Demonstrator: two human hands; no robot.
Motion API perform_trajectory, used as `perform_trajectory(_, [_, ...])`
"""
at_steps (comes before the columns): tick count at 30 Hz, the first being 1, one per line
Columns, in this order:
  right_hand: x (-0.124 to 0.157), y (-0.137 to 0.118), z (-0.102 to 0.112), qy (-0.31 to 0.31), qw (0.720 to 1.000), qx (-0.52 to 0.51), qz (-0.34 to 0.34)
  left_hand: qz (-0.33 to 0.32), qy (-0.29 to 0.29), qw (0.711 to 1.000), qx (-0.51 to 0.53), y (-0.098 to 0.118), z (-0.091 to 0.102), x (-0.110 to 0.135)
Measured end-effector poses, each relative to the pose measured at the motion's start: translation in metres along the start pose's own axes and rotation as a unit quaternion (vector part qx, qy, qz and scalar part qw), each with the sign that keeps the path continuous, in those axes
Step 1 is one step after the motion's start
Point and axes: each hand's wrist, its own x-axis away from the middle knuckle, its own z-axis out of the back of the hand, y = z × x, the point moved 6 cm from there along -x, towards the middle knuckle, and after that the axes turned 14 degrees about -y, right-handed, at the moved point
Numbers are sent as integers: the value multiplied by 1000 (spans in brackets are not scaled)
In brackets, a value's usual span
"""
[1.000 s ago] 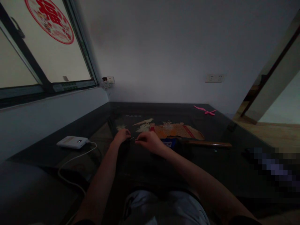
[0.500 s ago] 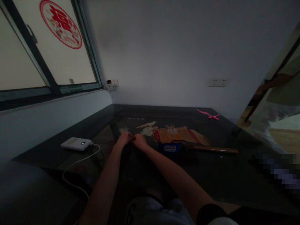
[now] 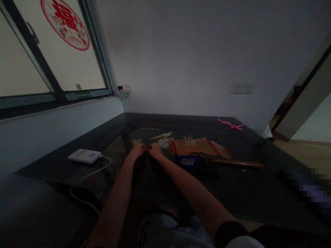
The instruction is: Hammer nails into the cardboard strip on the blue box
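My left hand [image 3: 139, 150] and my right hand [image 3: 155, 151] are close together over the dark table [image 3: 160, 186], fingertips nearly meeting. Both are closed in a pinch. A tiny pinkish spot shows between them, too small and dim to name. Just right of my right hand lies a torn piece of brown cardboard [image 3: 204, 146] with red strips. Several thin, nail-like pins [image 3: 188, 140] stand upright on it. A small blue box [image 3: 187, 160] with a white label sits at its near edge. A brown wooden handle [image 3: 238, 163] lies to the right, its left end lost in shadow.
At the left, a white power bank [image 3: 84, 156] trails a white cable [image 3: 85, 176] over the table's edge. A pink ribbon [image 3: 232, 126] lies at the back right. A pixelated dark object [image 3: 307, 189] is near the right edge. Wall [image 3: 176, 62] and window [image 3: 62, 44] bound the table.
A person at the far right has gone out of view. My hands stay pinched together, with a slightly wider gap between the fingertips. The view has shifted slightly.
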Motion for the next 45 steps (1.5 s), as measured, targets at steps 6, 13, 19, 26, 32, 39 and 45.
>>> perform_trajectory(6, [-5, 8, 1, 2, 1000, -2, 0, -10, -16, 1000, 4, 2, -1, 3])
perform_trajectory(13, [-5, 7, 0, 7, 1000, -3, 23, -1, -13, 1000, -7, 3, -2, 3])
perform_trajectory(19, [4, 0, 5, 29, 997, 2, 64, -5, -18, 1000, -21, 1, -4, 0])
perform_trajectory(26, [38, -10, 13, 55, 991, 8, 120, -5, -15, 1000, -23, 2, -4, -1])
perform_trajectory(32, [114, -20, 12, 24, 961, 5, 277, 0, 6, 1000, 3, 5, 1, 5])
perform_trajectory(39, [203, 5, 87, 113, 932, -55, 341, -152, 201, 959, 130, 58, 33, 26])
perform_trajectory(45, [175, 95, 170, 266, 945, -103, 158, -316, 122, 917, 212, 169, 25, 35])
